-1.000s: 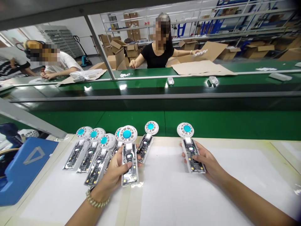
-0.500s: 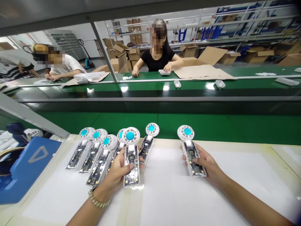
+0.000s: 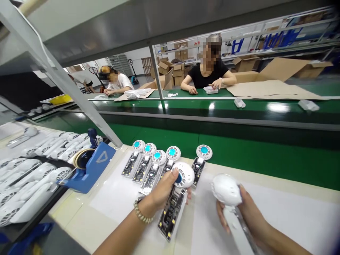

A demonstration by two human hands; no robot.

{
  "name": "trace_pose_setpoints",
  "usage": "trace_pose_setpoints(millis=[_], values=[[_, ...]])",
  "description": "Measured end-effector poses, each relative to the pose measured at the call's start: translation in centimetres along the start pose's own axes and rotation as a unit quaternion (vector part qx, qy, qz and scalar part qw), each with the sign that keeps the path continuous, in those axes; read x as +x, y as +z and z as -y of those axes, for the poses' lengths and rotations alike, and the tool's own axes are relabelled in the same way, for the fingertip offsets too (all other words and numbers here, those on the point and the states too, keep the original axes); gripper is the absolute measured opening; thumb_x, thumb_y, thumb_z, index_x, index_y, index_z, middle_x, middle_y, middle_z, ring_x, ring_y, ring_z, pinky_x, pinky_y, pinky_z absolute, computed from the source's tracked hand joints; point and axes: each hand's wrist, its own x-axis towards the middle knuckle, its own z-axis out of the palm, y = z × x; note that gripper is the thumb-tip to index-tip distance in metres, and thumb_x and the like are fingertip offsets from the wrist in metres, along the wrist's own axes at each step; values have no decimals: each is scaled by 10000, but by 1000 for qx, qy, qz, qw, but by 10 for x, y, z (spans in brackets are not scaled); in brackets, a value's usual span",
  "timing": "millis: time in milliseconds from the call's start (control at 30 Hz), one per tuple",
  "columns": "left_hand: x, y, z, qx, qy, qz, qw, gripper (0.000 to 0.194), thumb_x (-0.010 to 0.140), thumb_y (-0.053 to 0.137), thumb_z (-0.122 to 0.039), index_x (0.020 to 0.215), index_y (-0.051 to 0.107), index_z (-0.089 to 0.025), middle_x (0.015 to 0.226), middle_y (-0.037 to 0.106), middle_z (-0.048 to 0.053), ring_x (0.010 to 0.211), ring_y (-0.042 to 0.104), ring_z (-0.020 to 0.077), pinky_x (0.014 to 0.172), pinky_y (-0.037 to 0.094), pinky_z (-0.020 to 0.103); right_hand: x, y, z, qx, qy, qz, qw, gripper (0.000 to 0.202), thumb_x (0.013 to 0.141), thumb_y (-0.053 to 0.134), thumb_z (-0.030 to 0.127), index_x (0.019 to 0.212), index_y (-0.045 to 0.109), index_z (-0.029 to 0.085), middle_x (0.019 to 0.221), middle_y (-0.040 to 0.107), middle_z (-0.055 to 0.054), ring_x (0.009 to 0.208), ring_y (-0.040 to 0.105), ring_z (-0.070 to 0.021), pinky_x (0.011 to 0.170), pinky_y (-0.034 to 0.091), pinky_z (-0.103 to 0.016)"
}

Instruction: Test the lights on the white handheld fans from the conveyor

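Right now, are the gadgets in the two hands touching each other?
Apart: the head view shows a clear gap between the left gadget and the right gadget.

The left hand (image 3: 162, 188) gripped a fan unit (image 3: 172, 214), blue centre upward; the right hand (image 3: 248, 207) held a white-backed unit (image 3: 227, 191). Five similar units (image 3: 150, 178) lay farther off, a blue tape dispenser (image 3: 92, 173) to their left.
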Motion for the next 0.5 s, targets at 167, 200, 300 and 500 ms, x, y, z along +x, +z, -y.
trace_pose_setpoints(millis=[167,200,300,500], values=[[-32,-51,-53,154,25,-139,978,416,763,521,-513,846,612,-116,677,638,76,566,591,175,561,483,291,57,82,8,43,112,1,993,498,783,423,612,671,573,151,572,622,-36,519,588,-147,562,473,-266],[-39,-68,-64,198,43,-192,960,404,747,554,-496,898,609,-126,725,645,71,607,597,180,585,481,288,72,97,8,57,112,31,992,419,775,483,568,716,570,163,610,633,-17,570,607,-151,596,479,-273],[-56,-129,-89,351,135,-375,847,463,651,670,-448,1003,591,-158,921,638,63,830,591,205,719,458,270,118,143,2,42,102,90,990,206,771,553,401,749,538,196,592,611,51,641,622,-143,640,484,-288],[-74,-219,-111,475,107,-517,704,610,676,541,-579,1055,547,-101,909,628,119,900,576,297,808,429,422,186,213,-19,60,60,105,991,109,673,592,192,718,514,252,650,619,55,775,646,-177,767,509,-340]])
